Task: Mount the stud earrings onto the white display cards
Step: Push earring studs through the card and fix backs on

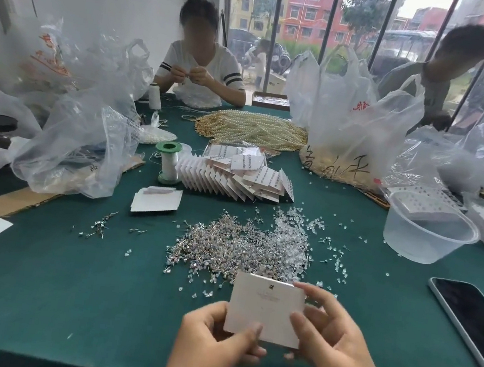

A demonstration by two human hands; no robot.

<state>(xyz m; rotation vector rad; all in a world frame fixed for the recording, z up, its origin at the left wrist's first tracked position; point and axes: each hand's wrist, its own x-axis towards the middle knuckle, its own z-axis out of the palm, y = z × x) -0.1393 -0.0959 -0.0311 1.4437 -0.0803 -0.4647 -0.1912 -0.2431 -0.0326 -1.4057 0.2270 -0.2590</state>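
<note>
- White display card, a small printed mark near its far edge, is held up over the green desk on the near side of the stud earring pile; its far edge overlaps the pile's near fringe in this view
- Left grip clasps the card's near left corner, thumb on the face and fingers tucked behind
- Right grip pinches the card's right edge, thumb on the face, one finger curled over the far right corner
- Silver-posted studs in the pile lie loose and tangled on the desk
- Clear earring backs spread along the pile's right and far-right side, touching it
- Small scatter of studs lies left of the pile, apart from it
- Flat stack of cards sits to the pile's far left
- Fanned row of filled cards stands just beyond the pile, with a green-topped spool upright beyond and left
- Pearl strands are heaped farther beyond
- Clear plastic bowl rests right of the pile, well apart
- Phone lies screen up to the pile's near right
</note>
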